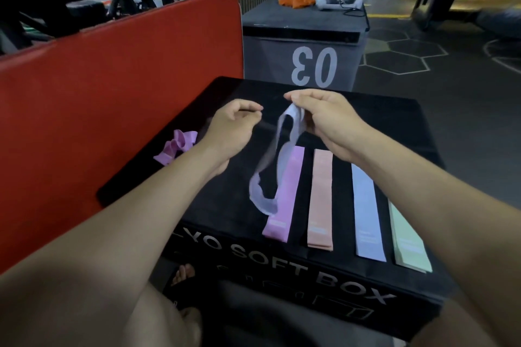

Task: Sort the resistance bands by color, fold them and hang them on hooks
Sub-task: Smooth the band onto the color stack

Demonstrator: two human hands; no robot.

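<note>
Above the black soft box (pixel 225 200), her right hand (pixel 324 121) pinches a dangling lilac band (pixel 270 166); left hand (pixel 231 127), fingers curled, holds nothing; a loose pinch might drop it onto the sorted pink band (pixel 284 197)

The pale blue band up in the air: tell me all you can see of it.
The pale blue band is a thin, soft-looking loop of fabric or rubber, blurred as if swinging. The right hand pinches its top end, and the rest hangs twisted and open above the black soft box, its lower end dangling in front of the flat pink band. The left hand sits close beside it, fingers curled; whether they touch the band cannot be told. No label is readable on it.
</note>
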